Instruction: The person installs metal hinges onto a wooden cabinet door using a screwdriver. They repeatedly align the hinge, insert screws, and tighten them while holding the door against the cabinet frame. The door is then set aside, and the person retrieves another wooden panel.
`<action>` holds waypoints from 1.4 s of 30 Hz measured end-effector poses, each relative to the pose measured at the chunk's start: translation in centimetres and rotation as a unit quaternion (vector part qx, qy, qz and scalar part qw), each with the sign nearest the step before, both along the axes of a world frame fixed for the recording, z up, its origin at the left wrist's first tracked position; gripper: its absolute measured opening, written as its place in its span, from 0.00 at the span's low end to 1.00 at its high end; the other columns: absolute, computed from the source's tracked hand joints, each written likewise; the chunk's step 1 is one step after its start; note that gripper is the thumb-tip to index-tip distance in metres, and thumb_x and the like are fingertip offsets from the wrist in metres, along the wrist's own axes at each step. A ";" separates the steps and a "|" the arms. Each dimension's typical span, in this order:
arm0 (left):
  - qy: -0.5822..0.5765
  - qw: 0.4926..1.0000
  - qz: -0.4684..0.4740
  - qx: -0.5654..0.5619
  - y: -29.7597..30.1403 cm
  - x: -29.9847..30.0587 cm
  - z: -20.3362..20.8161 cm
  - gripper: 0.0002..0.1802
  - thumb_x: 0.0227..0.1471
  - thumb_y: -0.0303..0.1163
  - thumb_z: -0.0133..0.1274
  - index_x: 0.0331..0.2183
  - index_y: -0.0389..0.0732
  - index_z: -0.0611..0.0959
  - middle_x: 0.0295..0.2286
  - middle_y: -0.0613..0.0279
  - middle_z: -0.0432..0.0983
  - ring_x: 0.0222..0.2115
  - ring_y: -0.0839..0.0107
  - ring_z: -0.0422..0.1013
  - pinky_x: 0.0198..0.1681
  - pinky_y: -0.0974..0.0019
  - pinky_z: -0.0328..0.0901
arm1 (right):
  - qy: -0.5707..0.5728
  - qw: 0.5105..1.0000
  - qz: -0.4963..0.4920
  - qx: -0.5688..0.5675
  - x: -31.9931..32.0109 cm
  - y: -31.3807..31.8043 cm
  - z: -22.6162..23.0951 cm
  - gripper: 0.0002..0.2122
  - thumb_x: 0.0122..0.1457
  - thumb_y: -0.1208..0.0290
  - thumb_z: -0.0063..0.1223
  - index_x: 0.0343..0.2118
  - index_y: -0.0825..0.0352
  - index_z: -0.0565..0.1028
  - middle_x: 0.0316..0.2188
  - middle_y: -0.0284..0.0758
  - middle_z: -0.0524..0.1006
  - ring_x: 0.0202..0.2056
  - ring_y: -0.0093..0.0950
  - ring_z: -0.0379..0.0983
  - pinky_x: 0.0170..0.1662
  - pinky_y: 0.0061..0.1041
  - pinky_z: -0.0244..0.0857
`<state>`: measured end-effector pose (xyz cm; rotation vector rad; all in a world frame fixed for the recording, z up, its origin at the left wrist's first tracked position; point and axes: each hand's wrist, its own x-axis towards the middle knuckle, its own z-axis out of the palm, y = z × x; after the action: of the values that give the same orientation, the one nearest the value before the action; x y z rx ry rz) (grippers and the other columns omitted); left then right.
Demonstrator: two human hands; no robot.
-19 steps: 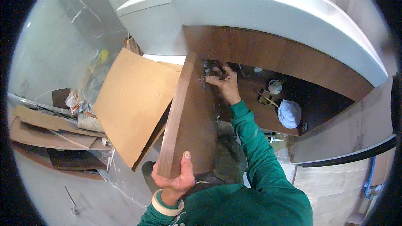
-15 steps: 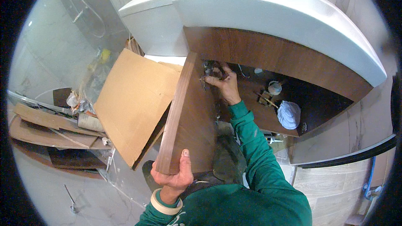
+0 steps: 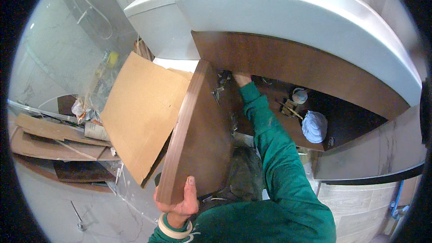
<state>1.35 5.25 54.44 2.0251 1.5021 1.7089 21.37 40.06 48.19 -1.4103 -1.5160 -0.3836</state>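
My left hand (image 3: 185, 200) is wrapped round the near edge of a brown wooden cabinet door (image 3: 191, 139), thumb on its inner face. The door stands swung out from a vanity cabinet with a brown front panel (image 3: 292, 65). A metal hinge (image 3: 218, 93) sits near the door's far end. Beside it, my right hand (image 3: 243, 79) reaches into the cabinet under the front panel. Only the back of that hand and wrist show; its fingers are hidden. Further right on the cabinet floor lie a crumpled light-blue cloth (image 3: 314, 127) and a small round white container (image 3: 299, 95).
A white washbasin (image 3: 279, 13) tops the cabinet, with a white toilet cistern (image 3: 164, 27) to its left. A large cardboard sheet (image 3: 144, 112) leans left of the door. Curved brown boards (image 3: 54, 144) and plastic wrapping lie further left. A thin-handled tool rests by the cloth.
My right hand has moved from beside the hinge further into the cabinet, and its fingers have gone out of sight. The door's near end has shifted slightly left and toward me with my left hand.
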 end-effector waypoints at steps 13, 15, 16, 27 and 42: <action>-0.019 0.997 0.066 -0.023 0.5 0.1 1.9 0.13 0.40 0.21 0.60 0.32 0.28 0.79 0.24 0.54 0.77 0.23 0.68 0.73 0.24 0.68 0.66 | -0.023 1.000 -0.006 -0.018 -0.1 2.3 -0.1 0.12 0.57 0.65 0.49 0.37 0.66 0.78 0.38 0.40 0.77 0.36 0.38 0.73 0.41 0.37 0.64; -0.063 0.995 0.077 -0.008 0.4 0.3 1.3 0.13 0.40 0.20 0.60 0.32 0.27 0.78 0.25 0.54 0.77 0.23 0.68 0.73 0.25 0.68 0.66 | -0.013 1.000 0.002 -0.013 0.1 1.5 0.0 0.11 0.57 0.65 0.50 0.37 0.67 0.78 0.37 0.40 0.78 0.34 0.37 0.73 0.40 0.36 0.65; -0.088 0.993 0.073 0.009 0.6 0.3 0.9 0.13 0.40 0.20 0.61 0.32 0.27 0.78 0.25 0.54 0.77 0.23 0.68 0.73 0.26 0.68 0.66 | -0.004 1.000 0.010 -0.012 0.3 1.1 0.3 0.11 0.57 0.65 0.50 0.36 0.67 0.78 0.36 0.40 0.78 0.33 0.37 0.73 0.39 0.36 0.65; -0.014 0.991 -0.042 0.124 1.4 -0.7 -0.8 0.34 0.40 0.14 0.60 0.48 0.35 0.62 0.42 0.50 0.67 0.37 0.60 0.70 0.39 0.58 0.69 | 0.517 0.750 0.356 -0.209 1.2 -9.4 3.7 0.08 0.56 0.69 0.53 0.32 0.69 0.76 0.26 0.36 0.77 0.21 0.27 0.72 0.22 0.28 0.65; -0.005 0.997 -0.069 0.022 0.3 -0.6 3.5 0.19 0.36 0.19 0.60 0.35 0.20 0.78 0.21 0.50 0.77 0.19 0.61 0.75 0.26 0.66 0.70 | 0.584 0.774 0.237 -0.059 -1.7 -10.1 3.4 0.05 0.55 0.73 0.50 0.28 0.70 0.74 0.21 0.27 0.72 0.20 0.18 0.64 0.22 0.21 0.58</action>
<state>0.74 5.51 57.92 2.0857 1.2984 1.7100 19.63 29.93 51.54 -0.9259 -0.7487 0.8122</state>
